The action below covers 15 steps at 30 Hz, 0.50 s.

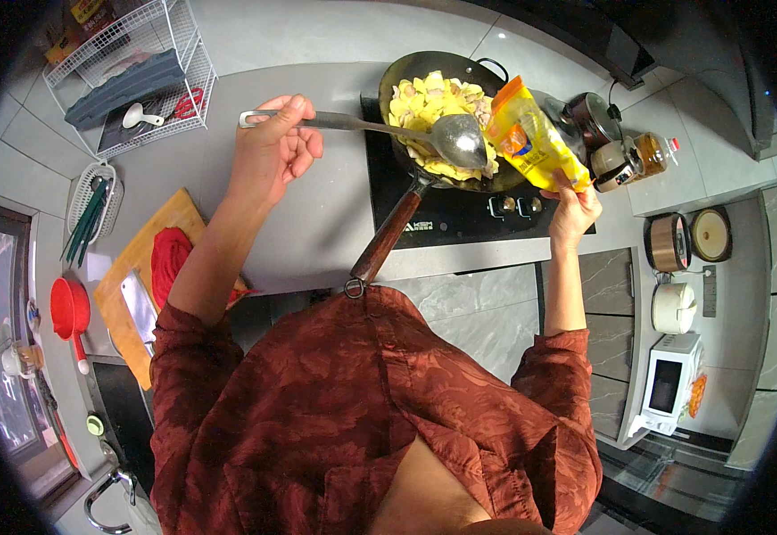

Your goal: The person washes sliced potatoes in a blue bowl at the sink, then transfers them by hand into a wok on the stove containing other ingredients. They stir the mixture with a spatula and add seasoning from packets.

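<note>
My left hand [271, 150] grips the handle end of a metal ladle [461, 142], whose bowl hangs over the wok's food. In my right hand [572, 207] is a yellow seasoning packet [529, 137] with an orange top edge, tilted beside the ladle's bowl. Whether anything pours from the packet cannot be seen. Beneath both sits a dark wok [398, 70] with a wooden handle [392, 234] pointing towards me. Sliced yellow food, apparently potato with pieces of meat [439, 97], fills its middle. The wok rests on a black cooktop [469, 231] with two knobs.
A wooden cutting board [117, 281] holds a cleaver [139, 304] and a red cloth [171, 257]. Left of it are a white basket [117, 207] and a red ladle [69, 309]. A wire rack [194, 63] stands behind. Right of the stove are a pot [592, 117] and an oil bottle [653, 150].
</note>
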Each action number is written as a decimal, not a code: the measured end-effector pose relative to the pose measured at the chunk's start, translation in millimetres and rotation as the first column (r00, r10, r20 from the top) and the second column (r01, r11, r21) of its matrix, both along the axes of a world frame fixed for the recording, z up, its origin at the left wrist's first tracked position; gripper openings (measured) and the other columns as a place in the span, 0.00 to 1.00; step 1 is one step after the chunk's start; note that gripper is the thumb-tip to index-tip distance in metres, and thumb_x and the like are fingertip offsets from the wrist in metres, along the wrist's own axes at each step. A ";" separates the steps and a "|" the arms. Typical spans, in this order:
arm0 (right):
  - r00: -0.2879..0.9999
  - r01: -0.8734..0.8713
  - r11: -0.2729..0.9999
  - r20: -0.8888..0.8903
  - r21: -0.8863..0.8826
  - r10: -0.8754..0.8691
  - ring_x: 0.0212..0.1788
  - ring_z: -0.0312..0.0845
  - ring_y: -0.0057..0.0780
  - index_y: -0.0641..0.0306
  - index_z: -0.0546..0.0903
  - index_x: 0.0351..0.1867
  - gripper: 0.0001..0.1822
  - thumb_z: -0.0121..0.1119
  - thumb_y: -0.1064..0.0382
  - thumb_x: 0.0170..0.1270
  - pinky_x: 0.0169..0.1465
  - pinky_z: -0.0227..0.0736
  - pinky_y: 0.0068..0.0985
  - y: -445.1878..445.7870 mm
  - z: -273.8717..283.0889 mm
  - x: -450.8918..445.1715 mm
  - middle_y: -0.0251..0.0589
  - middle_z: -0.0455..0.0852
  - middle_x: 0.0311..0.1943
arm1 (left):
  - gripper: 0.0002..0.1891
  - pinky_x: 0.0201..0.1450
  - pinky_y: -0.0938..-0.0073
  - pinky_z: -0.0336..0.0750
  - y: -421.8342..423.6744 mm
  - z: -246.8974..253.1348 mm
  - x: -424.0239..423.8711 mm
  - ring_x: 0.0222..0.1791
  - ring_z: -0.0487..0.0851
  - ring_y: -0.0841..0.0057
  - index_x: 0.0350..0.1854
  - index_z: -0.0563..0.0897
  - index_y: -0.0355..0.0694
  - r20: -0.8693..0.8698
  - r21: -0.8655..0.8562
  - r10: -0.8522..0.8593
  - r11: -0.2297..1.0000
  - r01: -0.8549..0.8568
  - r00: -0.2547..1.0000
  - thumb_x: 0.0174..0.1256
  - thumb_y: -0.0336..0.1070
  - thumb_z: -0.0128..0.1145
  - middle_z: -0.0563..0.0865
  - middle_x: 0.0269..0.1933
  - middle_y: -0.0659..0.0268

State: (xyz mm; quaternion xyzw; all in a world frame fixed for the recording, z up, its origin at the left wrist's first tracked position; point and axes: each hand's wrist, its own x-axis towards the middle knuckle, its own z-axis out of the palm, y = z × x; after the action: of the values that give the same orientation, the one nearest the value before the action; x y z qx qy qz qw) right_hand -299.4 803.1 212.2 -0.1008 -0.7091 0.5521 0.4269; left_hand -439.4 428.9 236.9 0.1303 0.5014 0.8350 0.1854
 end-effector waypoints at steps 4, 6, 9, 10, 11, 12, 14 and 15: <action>0.994 0.034 0.999 -0.099 -0.021 -0.035 0.29 0.81 0.25 0.71 0.80 0.40 0.10 0.62 0.72 0.55 0.25 0.81 0.22 -9.4 15.5 1.0 0.40 0.83 0.33 | 0.13 0.07 0.86 0.48 -1.6 -1.3 0.4 0.07 0.63 0.83 0.32 0.74 0.39 -0.005 0.016 0.012 1.000 -0.012 1.000 0.65 0.45 0.51 0.77 0.18 0.55; 0.991 0.041 0.998 -0.125 -0.045 -0.047 0.29 0.80 0.24 0.71 0.80 0.40 0.10 0.61 0.72 0.55 0.25 0.80 0.21 -15.0 16.5 1.0 0.39 0.83 0.33 | 0.14 0.07 0.85 0.48 -2.5 -1.4 0.3 0.07 0.63 0.82 0.32 0.74 0.38 -0.003 0.024 0.014 1.000 -0.014 1.000 0.64 0.45 0.53 0.76 0.17 0.54; 0.998 0.011 1.000 -0.064 -0.025 -0.012 0.30 0.80 0.21 0.70 0.80 0.41 0.11 0.61 0.73 0.55 0.25 0.79 0.19 -8.7 -4.9 1.1 0.37 0.82 0.34 | 0.14 0.07 0.85 0.48 -3.9 -1.3 0.8 0.07 0.63 0.82 0.31 0.74 0.39 0.000 0.029 0.001 1.000 -0.001 1.000 0.64 0.45 0.53 0.76 0.18 0.54; 0.999 0.005 0.999 -0.044 -0.037 -0.007 0.30 0.79 0.21 0.70 0.80 0.40 0.10 0.61 0.73 0.55 0.25 0.79 0.18 -6.5 -14.2 1.1 0.36 0.82 0.34 | 0.14 0.07 0.85 0.48 -4.0 -0.7 0.7 0.07 0.63 0.82 0.31 0.74 0.39 0.001 0.025 0.001 1.000 -0.001 1.000 0.63 0.45 0.53 0.76 0.18 0.54; 1.000 0.000 0.999 -0.023 -0.050 -0.002 0.30 0.79 0.20 0.70 0.80 0.40 0.10 0.61 0.73 0.55 0.25 0.79 0.18 -6.2 -19.2 2.1 0.35 0.82 0.34 | 0.14 0.07 0.85 0.48 -3.7 0.4 0.3 0.07 0.63 0.82 0.31 0.74 0.39 0.002 0.021 0.000 1.000 0.000 1.000 0.63 0.45 0.53 0.76 0.18 0.54; 0.999 0.033 0.998 -0.037 -0.053 -0.035 0.30 0.79 0.19 0.70 0.80 0.40 0.10 0.60 0.72 0.56 0.25 0.78 0.17 -8.9 -21.5 5.3 0.35 0.82 0.33 | 0.14 0.07 0.85 0.48 -4.3 0.4 1.3 0.07 0.63 0.82 0.31 0.74 0.39 0.004 0.015 0.013 1.000 -0.013 1.000 0.63 0.46 0.53 0.76 0.18 0.54; 0.999 0.028 0.998 -0.036 -0.049 -0.030 0.30 0.79 0.19 0.70 0.80 0.40 0.10 0.60 0.72 0.56 0.25 0.78 0.17 -10.2 -15.1 2.8 0.36 0.82 0.33 | 0.14 0.08 0.84 0.48 -5.1 1.2 3.1 0.07 0.63 0.82 0.31 0.74 0.39 0.008 0.001 0.038 0.999 -0.038 0.999 0.63 0.46 0.53 0.76 0.17 0.54; 0.999 0.033 0.998 -0.039 -0.050 -0.035 0.30 0.79 0.19 0.70 0.80 0.40 0.10 0.60 0.72 0.56 0.25 0.78 0.17 -10.8 -12.6 3.7 0.36 0.82 0.33 | 0.14 0.08 0.84 0.48 -5.1 1.4 3.2 0.07 0.63 0.82 0.31 0.74 0.39 0.005 0.002 0.035 0.999 -0.035 0.999 0.63 0.46 0.53 0.76 0.17 0.55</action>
State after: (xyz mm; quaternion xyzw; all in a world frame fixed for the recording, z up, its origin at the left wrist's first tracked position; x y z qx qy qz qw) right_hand -295.7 792.3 199.5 -0.1124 -0.6849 0.5638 0.4477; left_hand -436.2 423.8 238.3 0.1197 0.5023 0.8390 0.1719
